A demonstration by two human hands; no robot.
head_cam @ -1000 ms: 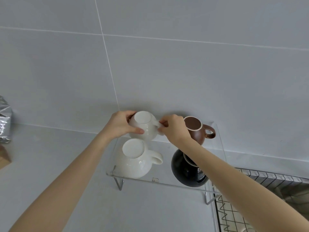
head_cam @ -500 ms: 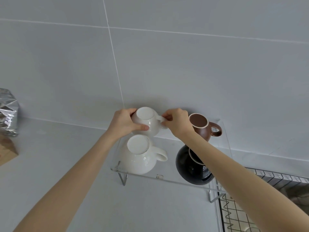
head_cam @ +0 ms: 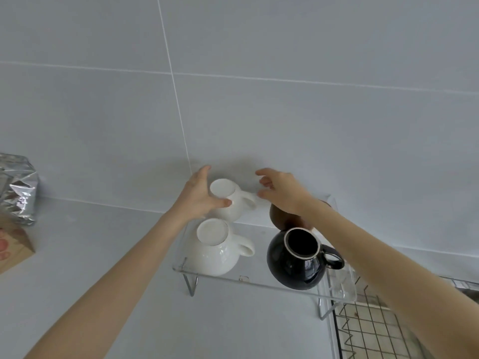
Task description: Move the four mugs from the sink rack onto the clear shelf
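Resting upside down at the back left of the clear shelf (head_cam: pixel 261 282), small white mug (head_cam: pixel 230 200), handle to the right. Left hand (head_cam: pixel 199 196) cups its left side, thumb on the front wall, fingers spread. Right hand (head_cam: pixel 281 191) released, fingers loosely curled just beside the handle, over the brown mug (head_cam: pixel 278 216). Large white mug (head_cam: pixel 215 248) inverted front left; black mug (head_cam: pixel 298 257) inverted front right. Wire sink rack (head_cam: pixel 368 330) lower right
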